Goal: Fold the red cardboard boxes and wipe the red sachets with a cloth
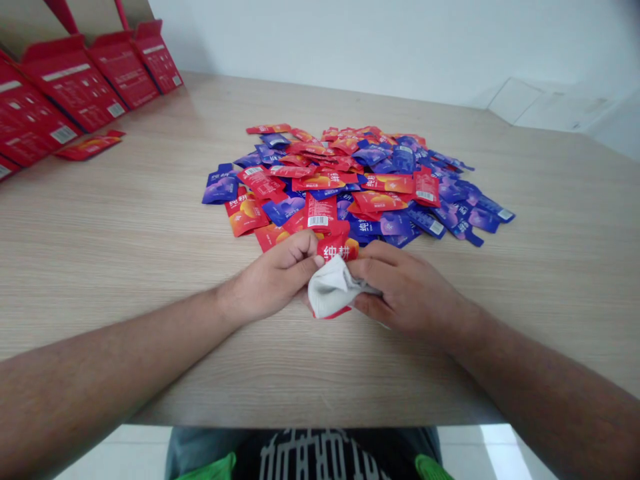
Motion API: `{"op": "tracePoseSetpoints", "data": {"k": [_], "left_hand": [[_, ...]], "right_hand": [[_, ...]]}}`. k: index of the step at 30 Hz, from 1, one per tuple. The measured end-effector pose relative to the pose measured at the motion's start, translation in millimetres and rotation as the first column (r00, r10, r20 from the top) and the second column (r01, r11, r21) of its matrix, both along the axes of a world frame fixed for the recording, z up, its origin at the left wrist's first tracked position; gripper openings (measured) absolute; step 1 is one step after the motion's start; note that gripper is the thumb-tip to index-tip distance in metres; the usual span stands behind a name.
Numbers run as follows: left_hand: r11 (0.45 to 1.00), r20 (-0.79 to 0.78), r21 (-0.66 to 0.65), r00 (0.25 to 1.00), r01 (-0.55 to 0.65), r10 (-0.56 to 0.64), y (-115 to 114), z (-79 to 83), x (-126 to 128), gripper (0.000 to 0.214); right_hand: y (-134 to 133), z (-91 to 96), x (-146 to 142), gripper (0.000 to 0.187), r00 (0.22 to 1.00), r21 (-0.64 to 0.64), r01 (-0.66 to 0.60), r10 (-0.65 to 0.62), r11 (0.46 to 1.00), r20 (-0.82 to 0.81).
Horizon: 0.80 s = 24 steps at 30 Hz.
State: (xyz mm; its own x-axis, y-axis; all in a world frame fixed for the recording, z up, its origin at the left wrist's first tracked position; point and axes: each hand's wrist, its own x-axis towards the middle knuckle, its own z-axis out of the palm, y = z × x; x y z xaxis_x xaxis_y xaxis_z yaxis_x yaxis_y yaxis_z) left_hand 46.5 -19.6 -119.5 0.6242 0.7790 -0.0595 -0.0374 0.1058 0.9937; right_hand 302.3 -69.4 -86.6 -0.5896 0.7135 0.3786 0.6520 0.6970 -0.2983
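One red sachet (339,251) sits between left hand (287,270) and right hand (400,283) in the head view, left pinching its edge, right bunching a whitish cloth (327,293) over it, so they're close together, neither really nearer, long axis pointing away toward the red-and-blue sachet pile (325,180)

Counted: one left hand (280,277) and one right hand (413,290), both bare; one pale grey cloth (330,287); at least one held red sachet (338,249); in one heap (327,180), well over a dozen red-and-orange sachets (246,213) and well over a dozen blue-and-purple sachets (220,185), too overlapped for exact totals; at the left, at least four red cartons (75,83) and at least one loose red sachet (90,146); one wood-grain table (110,267)
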Motion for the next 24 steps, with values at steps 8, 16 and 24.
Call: {"op": "tracePoseSetpoints", "data": {"k": [8,16,24], "left_hand": [[0.999,-0.017,-0.011,0.999,0.038,-0.038,-1.5,6.5,-0.5,0.030],[0.999,-0.018,-0.009,0.999,0.051,-0.051,-1.0,5.0,-0.6,0.031],[0.999,-0.012,-0.026,0.999,0.042,-0.042,-1.0,4.9,-1.6,0.031]], "right_hand": [[0.0,1.8,0.1,0.019,0.997,0.051,0.069,-0.067,0.996,-0.041],[0.1,1.8,0.7,0.021,0.988,0.075,0.141,-0.135,0.987,-0.069],[1.8,3.2,2.2,0.023,0.981,0.086,0.182,-0.175,0.980,-0.084]]}}
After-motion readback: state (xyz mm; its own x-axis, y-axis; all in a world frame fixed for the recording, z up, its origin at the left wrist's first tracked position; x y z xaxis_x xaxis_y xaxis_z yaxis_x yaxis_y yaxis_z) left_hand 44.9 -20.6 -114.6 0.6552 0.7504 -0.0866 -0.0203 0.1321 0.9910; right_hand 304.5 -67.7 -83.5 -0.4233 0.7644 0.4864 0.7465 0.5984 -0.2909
